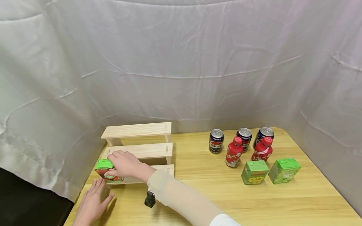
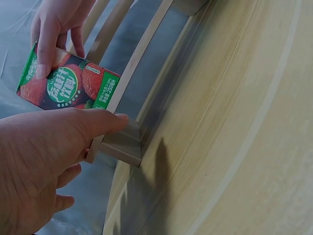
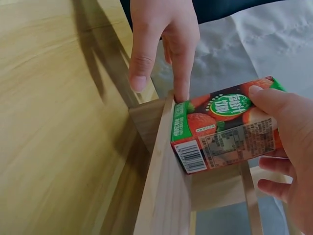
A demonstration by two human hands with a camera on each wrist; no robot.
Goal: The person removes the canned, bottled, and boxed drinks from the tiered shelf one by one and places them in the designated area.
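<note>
My right hand (image 1: 125,164) grips a small juice carton (image 3: 230,125) with a green top, strawberry pictures and a round green label. Its thumb lies on the printed front. The carton stands upright at the left end of the lowest tier of a light wooden three-step rack (image 1: 138,151). Just in front of that corner is my left hand (image 1: 91,201), its fingers extended. In the right wrist view its index fingertip (image 3: 181,93) is right at the rack's end, beside the carton's base, with the thumb held apart. The left wrist view also shows the carton (image 2: 68,81) between both hands.
Several drinks stand on the wooden table (image 1: 198,175) at the right: dark cola cans (image 1: 216,142) at the back, two red bottles (image 1: 234,152) before them, and two green cartons (image 1: 255,172) in front. Pale curtains (image 1: 192,62) enclose the table's back and sides.
</note>
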